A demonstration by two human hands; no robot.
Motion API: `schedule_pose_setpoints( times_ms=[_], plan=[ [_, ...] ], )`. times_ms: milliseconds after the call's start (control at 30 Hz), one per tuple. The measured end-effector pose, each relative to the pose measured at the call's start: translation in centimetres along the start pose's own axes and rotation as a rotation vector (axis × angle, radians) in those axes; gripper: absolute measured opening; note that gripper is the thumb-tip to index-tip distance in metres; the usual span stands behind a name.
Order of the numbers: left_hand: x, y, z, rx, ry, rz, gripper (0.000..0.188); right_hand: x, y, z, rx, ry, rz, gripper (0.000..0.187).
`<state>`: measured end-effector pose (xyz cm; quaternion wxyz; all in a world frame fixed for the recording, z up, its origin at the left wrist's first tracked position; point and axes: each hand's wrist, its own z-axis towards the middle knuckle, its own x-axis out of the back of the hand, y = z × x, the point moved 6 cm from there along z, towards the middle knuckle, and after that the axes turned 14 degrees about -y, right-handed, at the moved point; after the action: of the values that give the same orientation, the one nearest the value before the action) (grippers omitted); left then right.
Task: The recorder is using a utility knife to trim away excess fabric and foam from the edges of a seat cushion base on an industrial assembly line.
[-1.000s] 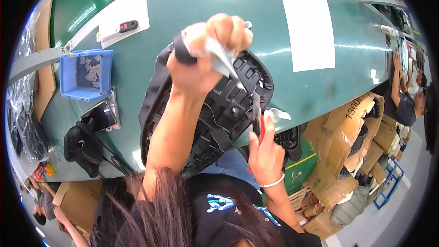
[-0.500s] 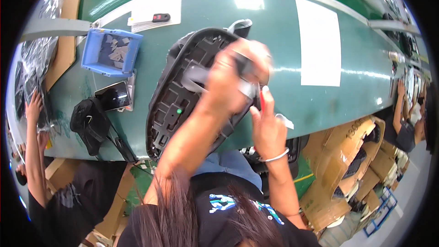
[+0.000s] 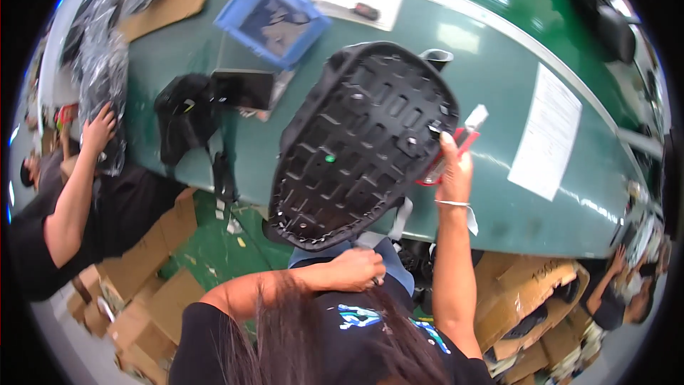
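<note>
A black motorcycle-type seat (image 3: 356,150) lies upside down at the table's near edge, its ribbed plastic underside facing up. Metal staples run along its rim, and a small green dot marks the base. My right hand (image 3: 454,171) is closed at the seat's right edge around a red-handled tool (image 3: 469,141), whose exact kind is partly hidden. My left hand (image 3: 358,269) is a closed fist over my lap, just below the seat. A grey strap (image 3: 402,218) hangs from the seat's lower right side; whether the left fist grips its end is unclear.
Left of the seat are a blue bin (image 3: 274,21) with small flat pieces, a tablet (image 3: 244,89) and a black cap-like bag (image 3: 184,117). A paper sheet (image 3: 547,132) lies at the right. Another person's hand (image 3: 100,128) touches plastic-wrapped goods. Cardboard boxes (image 3: 527,292) stand below.
My left hand has moved from the seat's upper right down to my lap. The grey strap no longer crosses the underside. My right hand has come to the seat's edge. The view has turned.
</note>
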<state>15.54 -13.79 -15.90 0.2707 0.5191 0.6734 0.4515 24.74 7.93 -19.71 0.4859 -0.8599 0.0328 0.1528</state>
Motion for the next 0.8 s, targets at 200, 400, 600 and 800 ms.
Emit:
schedule_pose_setpoints(
  times_ms=[200,400,600,800],
  plan=[
    [-1.8,-5.4,-3.2,0.247,0.585,-0.334,0.018,10.9,-6.1,6.7,0.176,0.274,-0.297,0.030],
    [-5.1,-13.1,-3.6,0.566,0.932,-0.329,0.023,20.6,-17.8,13.9,0.115,0.153,0.032,0.041],
    [-18.2,-27.3,-5.6,1.270,0.972,-1.116,0.033,13.9,-12.6,7.3,0.018,-0.096,-0.358,0.029],
    [-31.5,-34.7,-14.0,1.423,1.043,-1.569,0.054,5.1,-3.6,-4.6,-0.159,-0.196,-0.637,0.022]
  ],
)
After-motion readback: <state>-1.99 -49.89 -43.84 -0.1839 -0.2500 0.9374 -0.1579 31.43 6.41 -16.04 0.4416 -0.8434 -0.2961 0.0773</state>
